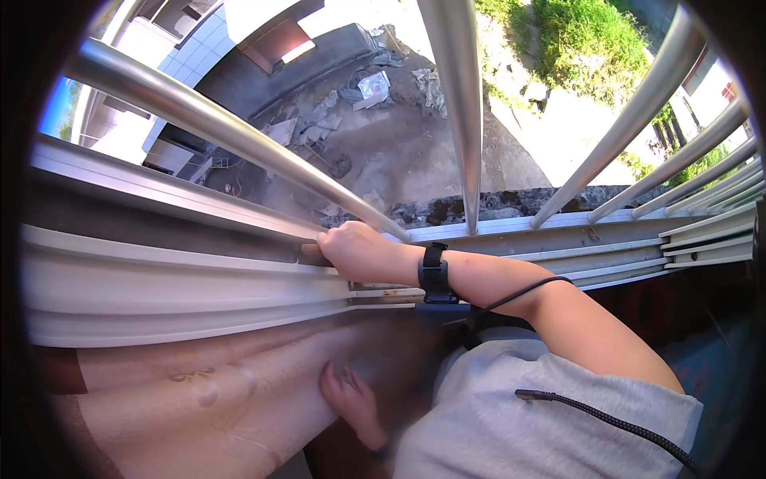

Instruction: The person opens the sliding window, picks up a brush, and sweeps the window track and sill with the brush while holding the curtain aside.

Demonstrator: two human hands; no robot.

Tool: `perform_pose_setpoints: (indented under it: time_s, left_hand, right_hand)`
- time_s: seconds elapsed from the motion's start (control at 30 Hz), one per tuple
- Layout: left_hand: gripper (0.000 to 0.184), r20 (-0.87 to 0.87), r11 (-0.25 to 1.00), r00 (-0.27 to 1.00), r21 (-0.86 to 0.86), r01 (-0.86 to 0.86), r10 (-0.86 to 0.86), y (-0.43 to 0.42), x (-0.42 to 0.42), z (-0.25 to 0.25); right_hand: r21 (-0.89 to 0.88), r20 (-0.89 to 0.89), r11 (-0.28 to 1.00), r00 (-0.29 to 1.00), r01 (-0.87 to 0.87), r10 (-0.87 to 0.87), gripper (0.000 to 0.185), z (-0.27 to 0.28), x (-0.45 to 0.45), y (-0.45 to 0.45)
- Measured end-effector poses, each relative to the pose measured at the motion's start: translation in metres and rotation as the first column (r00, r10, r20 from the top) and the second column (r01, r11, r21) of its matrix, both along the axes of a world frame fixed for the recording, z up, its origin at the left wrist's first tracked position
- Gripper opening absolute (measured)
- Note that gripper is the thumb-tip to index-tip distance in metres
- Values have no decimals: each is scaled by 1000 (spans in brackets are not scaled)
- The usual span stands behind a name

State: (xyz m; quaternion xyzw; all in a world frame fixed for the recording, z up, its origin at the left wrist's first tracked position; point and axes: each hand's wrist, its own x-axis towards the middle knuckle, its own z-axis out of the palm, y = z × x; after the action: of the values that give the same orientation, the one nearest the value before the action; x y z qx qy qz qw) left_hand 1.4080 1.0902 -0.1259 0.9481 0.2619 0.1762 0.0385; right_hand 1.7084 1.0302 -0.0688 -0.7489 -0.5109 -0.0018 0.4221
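A tan-brown stick with a blunt end lies in the track, mostly hidden by the right hand, which is closed around it. Below the track, the left hand is at the edge of the patterned beige cloth; whether it grips, I cannot tell. Metal bars stand beyond the track.

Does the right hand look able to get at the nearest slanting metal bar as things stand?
Probably yes: the bar passes just beyond the right hand, with nothing visible between them, though the brown object at its fingers may need letting go first.
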Motion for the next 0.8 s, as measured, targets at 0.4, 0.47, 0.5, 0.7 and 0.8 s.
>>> perform_pose_setpoints:
  time_s: [0.4, 0.47, 0.5, 0.7, 0.8]
  left_hand:
    - [27, -31, 999, 999, -31, -39, 38, -3, -1, 2]
    - [26, 1, 996, 998, -65, -65, 65, -3, -1, -2]
    - [26, -10, 998, 999, -35, -51, 51, -1, -4, -7]
    - [26, 14, 998, 999, -42, -38, 38, -3, -2, -8]
    - [25, 12, 996, 998, -58, -63, 64, -10, -7, -10]
  right_hand:
    - [218, -185, 975, 983, 36, 5, 11, 4, -1, 1]
    - [157, -212, 987, 977, 41, -7, 10, -4, 3, 1]
    - [153, -211, 987, 977, 37, -4, 10, -7, 3, 2]
    - [-114, -24, 993, 1000, -22, 19, 9, 16, 5, -3]
    - [-174, 17, 985, 1000, -8, 12, 10, 20, -1, -2]
